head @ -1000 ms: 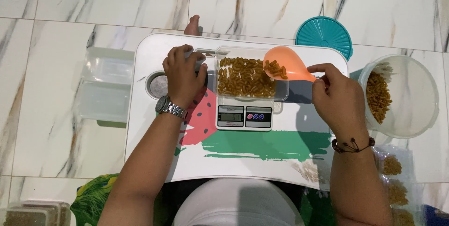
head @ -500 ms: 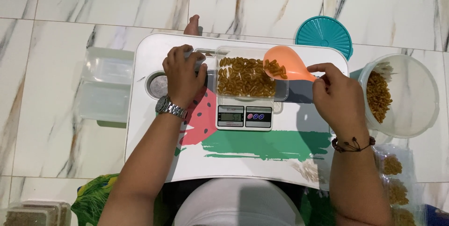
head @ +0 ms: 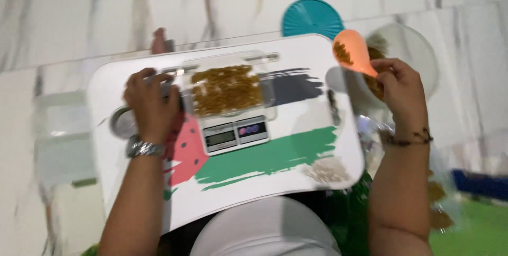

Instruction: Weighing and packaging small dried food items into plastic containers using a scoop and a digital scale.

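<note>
1. Fingers of the right hand (head: pixel 399 84) are closed on the handle of an orange scoop (head: pixel 353 52); its bowl points up and to the left, away from the wrist, and carries a few brown pieces.
2. Fingers of the left hand (head: pixel 151 105) are curled on the left edge of a clear container (head: pixel 227 89); how firmly they grip cannot be told through the blur.
3. The clear container, filled with brown pieces, sits on a kitchen scale (head: pixel 235 131) near the middle of the bench (head: pixel 296 171). Its long axis runs left to right.
4. The scoop lies well to the right of the clear container, above the bench's right edge; only bare bench surface lies between them.
5. Just behind the right hand stands a round tub (head: pixel 418 49) holding more brown pieces, with a teal lid (head: pixel 309 18) to its left on the floor (head: pixel 79 12).
6. A small pile of pale crumbs (head: pixel 328 170) rests at the near right corner of the bench, apart from both hands.
</note>
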